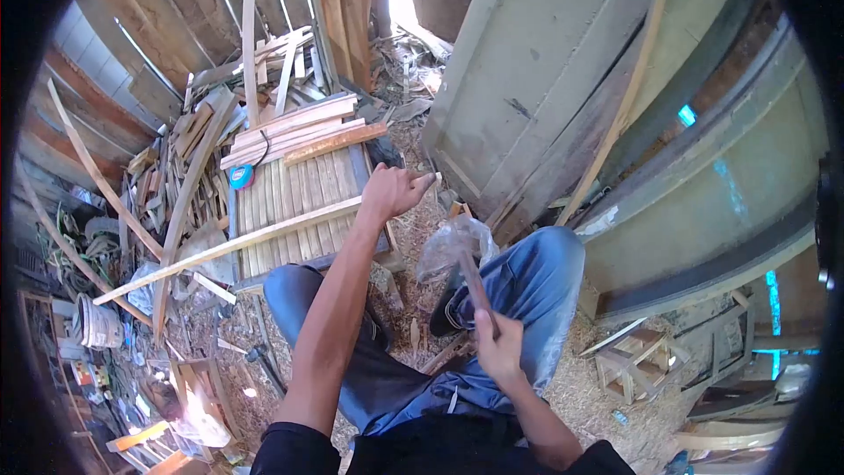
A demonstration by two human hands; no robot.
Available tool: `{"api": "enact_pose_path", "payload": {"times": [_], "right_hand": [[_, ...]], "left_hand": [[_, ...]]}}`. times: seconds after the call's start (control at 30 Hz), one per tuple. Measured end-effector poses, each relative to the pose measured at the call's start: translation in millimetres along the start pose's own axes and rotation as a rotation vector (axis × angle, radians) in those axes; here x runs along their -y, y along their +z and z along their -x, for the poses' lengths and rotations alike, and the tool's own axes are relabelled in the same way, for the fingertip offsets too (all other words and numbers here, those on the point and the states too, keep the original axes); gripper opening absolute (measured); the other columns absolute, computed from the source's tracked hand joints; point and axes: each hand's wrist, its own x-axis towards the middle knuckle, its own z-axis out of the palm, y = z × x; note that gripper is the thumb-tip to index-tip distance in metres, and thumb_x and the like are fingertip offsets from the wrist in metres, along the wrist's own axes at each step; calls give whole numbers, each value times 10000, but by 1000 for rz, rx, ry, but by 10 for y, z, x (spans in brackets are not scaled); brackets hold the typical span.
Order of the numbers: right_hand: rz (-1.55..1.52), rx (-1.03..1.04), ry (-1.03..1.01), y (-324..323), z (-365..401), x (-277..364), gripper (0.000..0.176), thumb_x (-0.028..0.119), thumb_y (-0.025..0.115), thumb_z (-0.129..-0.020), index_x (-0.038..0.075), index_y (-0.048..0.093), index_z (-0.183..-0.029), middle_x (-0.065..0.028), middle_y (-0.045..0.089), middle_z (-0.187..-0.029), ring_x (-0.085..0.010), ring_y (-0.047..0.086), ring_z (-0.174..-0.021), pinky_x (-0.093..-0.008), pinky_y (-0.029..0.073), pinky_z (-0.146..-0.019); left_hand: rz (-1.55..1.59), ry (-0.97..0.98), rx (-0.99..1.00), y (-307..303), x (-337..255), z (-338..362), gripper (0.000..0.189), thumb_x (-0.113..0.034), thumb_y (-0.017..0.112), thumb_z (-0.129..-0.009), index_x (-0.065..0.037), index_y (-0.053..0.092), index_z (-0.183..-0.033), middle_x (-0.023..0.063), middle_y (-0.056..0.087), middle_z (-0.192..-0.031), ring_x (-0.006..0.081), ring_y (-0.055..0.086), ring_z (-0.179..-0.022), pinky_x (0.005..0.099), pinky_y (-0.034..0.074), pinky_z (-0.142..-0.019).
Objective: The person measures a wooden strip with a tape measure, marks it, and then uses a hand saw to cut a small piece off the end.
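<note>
A long thin pale wooden strip (pixel 237 242) slants across a slatted wooden panel (pixel 294 198), its right end under my left hand (pixel 397 191). That hand is closed around the strip near its end, the index finger pointing right. Above my right thigh, my right hand (pixel 499 347) is wrapped round the wooden handle of a tool (pixel 475 286). The tool's far end reaches a clear plastic bag (pixel 453 246), and its head is hard to make out. A blue tape measure (pixel 241 177) lies on the panel's upper left beside stacked wooden strips (pixel 294 127).
Scrap wood (pixel 185 149) is piled at the left. Large grey boards (pixel 536 62) lean at the right, with a curved strip (pixel 629 97) against them. A small wooden frame (pixel 637 361) sits on the shavings-covered floor (pixel 571 418). A hammer-like tool (pixel 264 365) lies at lower left.
</note>
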Motion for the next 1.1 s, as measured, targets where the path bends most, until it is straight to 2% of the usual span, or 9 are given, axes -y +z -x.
{"api": "enact_pose_path", "payload": {"times": [0.23,0.3,0.53,0.67,0.73,0.9,1.0,1.03,1.1], "right_hand": [[88,-7,18,393,-822,104,383,301,577,-912,-55,636,-782,-215,529,-568,-261,540,-468,-386,419,-512],[66,-88,-130,411,-792,149,385,304,579,-911,-52,639,-776,-196,514,-532,-289,542,-454,-396,416,-497],[26,50,100,-96,-69,54,388,285,567,-927,-54,634,-751,-152,509,-516,-101,486,-489,-331,391,-477],[52,-53,-15,356,-884,136,472,364,555,-928,-69,613,-750,-189,504,-541,-145,471,-487,-377,395,-498],[51,-22,-58,400,-954,292,509,393,525,-939,-61,536,-707,-119,428,-520,-164,443,-486,-380,355,-493],[-33,56,99,-121,-48,134,405,313,554,-937,-52,628,-779,-152,481,-528,-102,462,-500,-327,396,-501],[-10,43,114,46,-270,151,412,319,543,-939,-47,632,-772,-143,475,-522,-96,447,-512,-330,393,-503],[42,1,27,208,-526,126,452,317,540,-947,-34,581,-665,-28,475,-506,-94,454,-494,-303,361,-479],[64,-42,-108,475,-943,25,439,316,547,-939,-52,595,-705,-71,476,-502,-122,484,-501,-329,379,-492]], "left_hand": [[-44,21,-4,44,50,10,578,-531,326,-957,-122,734,-973,209,664,-735,350,648,-766,439,430,-835],[-37,31,-23,21,58,-32,584,-528,326,-959,-110,734,-944,209,661,-723,352,647,-757,440,428,-835],[-48,39,-26,67,12,21,571,-503,351,-954,-81,715,-828,205,646,-681,351,639,-710,435,423,-813],[8,36,-108,125,55,13,563,-491,354,-957,-81,717,-828,191,651,-682,346,641,-707,436,422,-821],[-8,39,-77,61,59,-6,563,-492,352,-958,-84,722,-840,188,654,-687,344,643,-711,435,422,-829],[-11,-19,-6,28,18,-31,564,-492,345,-960,-93,730,-856,185,661,-703,343,647,-726,436,421,-848],[-38,-6,-21,27,-54,80,572,-493,343,-959,-90,724,-820,186,659,-701,346,647,-733,434,426,-837],[-29,10,-43,34,-63,91,515,-461,371,-949,-92,725,-886,187,659,-704,355,643,-725,430,435,-858],[-45,-21,-27,81,7,24,458,-442,430,-913,-94,720,-983,189,671,-742,355,648,-746,416,444,-892]]}}
